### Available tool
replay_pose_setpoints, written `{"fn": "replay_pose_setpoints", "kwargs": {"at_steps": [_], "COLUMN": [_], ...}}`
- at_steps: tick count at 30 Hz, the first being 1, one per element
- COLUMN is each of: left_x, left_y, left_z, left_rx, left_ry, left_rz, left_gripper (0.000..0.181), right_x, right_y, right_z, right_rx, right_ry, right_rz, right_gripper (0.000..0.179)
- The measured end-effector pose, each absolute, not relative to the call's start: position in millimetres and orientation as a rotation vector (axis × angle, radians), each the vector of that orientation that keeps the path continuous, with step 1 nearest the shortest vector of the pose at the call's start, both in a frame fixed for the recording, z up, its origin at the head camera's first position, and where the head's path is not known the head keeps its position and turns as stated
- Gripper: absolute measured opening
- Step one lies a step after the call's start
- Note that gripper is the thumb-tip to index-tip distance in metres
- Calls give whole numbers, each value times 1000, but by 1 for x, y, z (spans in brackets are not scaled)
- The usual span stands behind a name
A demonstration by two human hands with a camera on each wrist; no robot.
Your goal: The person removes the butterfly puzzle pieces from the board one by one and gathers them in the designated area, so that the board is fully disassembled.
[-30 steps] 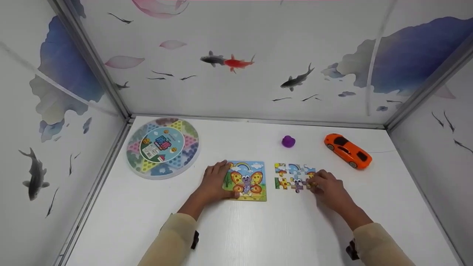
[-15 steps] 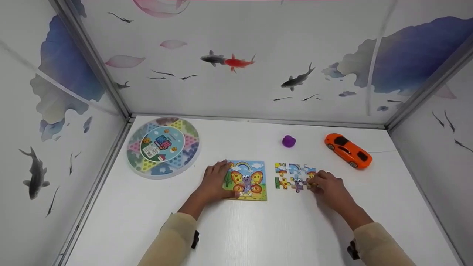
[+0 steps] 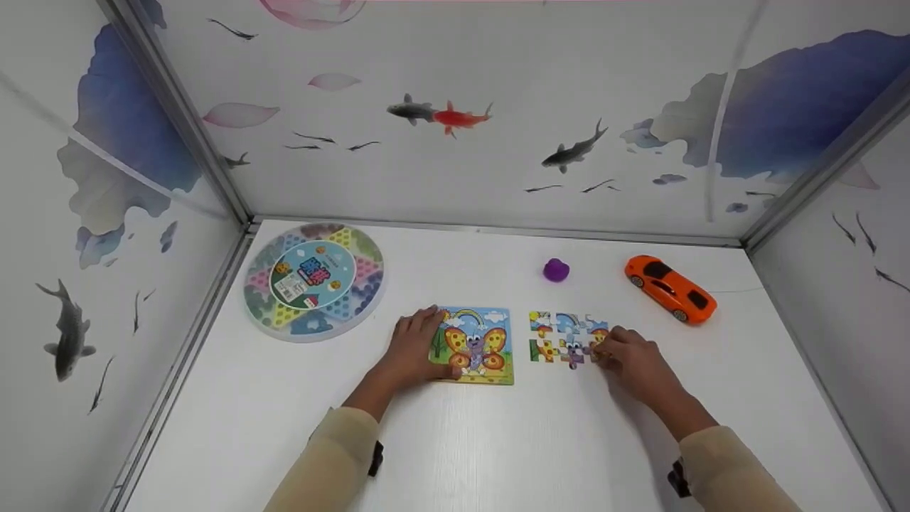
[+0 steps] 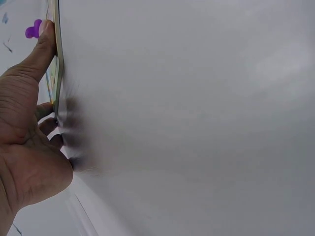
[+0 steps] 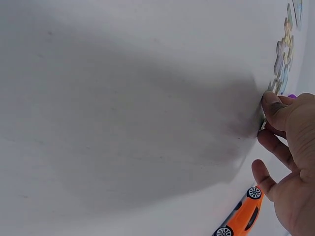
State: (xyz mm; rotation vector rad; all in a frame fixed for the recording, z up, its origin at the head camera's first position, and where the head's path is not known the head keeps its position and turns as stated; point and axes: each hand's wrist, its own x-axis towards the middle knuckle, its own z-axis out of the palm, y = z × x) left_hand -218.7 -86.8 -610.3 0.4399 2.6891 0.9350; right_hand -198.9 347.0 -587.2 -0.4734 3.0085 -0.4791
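Note:
A square butterfly puzzle board (image 3: 483, 348) lies flat on the white table. My left hand (image 3: 412, 352) grips its left side, thumb over the lower left part and fingers at the upper left edge; the left wrist view shows this thumb (image 4: 42, 49) along the board's rim. To the right, loose jigsaw pieces (image 3: 567, 323) lie in two rows with small gaps. At the right end of the lower row my right hand (image 3: 633, 363) pinches a puzzle piece, mostly hidden by the fingers. In the right wrist view, thumb and fingertips (image 5: 269, 98) meet low at the tabletop.
A round Chinese checkers box (image 3: 313, 281) sits at the back left. Behind the pieces is a small purple toy (image 3: 556, 269). An orange toy car (image 3: 670, 289) stands at the back right. Printed panels (image 3: 469, 178) enclose the table at the back and sides.

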Motion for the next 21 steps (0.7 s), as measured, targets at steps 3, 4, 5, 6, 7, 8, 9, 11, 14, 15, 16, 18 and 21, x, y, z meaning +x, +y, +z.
{"fn": "replay_pose_setpoints", "kwargs": {"at_steps": [3, 4, 5, 6, 7, 8, 9, 11, 14, 15, 16, 18, 21], "left_x": [-219, -219, -219, -219, -219, -219, -220, -220, -220, -220, -220, -220, -220], "left_y": [-87, -87, -87, -87, -87, -87, -87, -87, -87, -87, -87, -87, -88], "left_z": [-611, -611, -612, -612, -612, -612, -612, -613, -613, -613, -613, -614, -614], "left_rx": [442, 441, 441, 443, 445, 446, 446, 447, 449, 451, 453, 458, 464], "left_ry": [2691, 2691, 2692, 2692, 2692, 2694, 2695, 2696, 2698, 2700, 2703, 2709, 2716], "left_rz": [931, 928, 925, 924, 925, 926, 927, 931, 943, 944, 942, 943, 945], "left_gripper": [116, 116, 116, 116, 117, 116, 117, 116, 116, 116, 116, 115, 116], "right_x": [-199, -199, -200, -200, -200, -201, -201, -202, -203, -203, -203, -203, -203], "right_y": [345, 345, 344, 344, 344, 344, 343, 343, 343, 343, 343, 343, 342], "right_z": [-585, -585, -584, -584, -584, -584, -584, -584, -584, -584, -584, -584, -585], "right_rx": [-470, -467, -464, -460, -458, -454, -454, -457, -464, -469, -470, -468, -464], "right_ry": [2998, 2996, 2993, 2993, 2992, 2992, 2992, 2990, 2988, 2989, 2991, 2992, 2993], "right_rz": [-469, -465, -461, -454, -445, -437, -430, -420, -408, -405, -402, -398, -401], "right_gripper": [30, 30, 30, 30, 29, 29, 29, 29, 29, 29, 30, 31, 32]}}
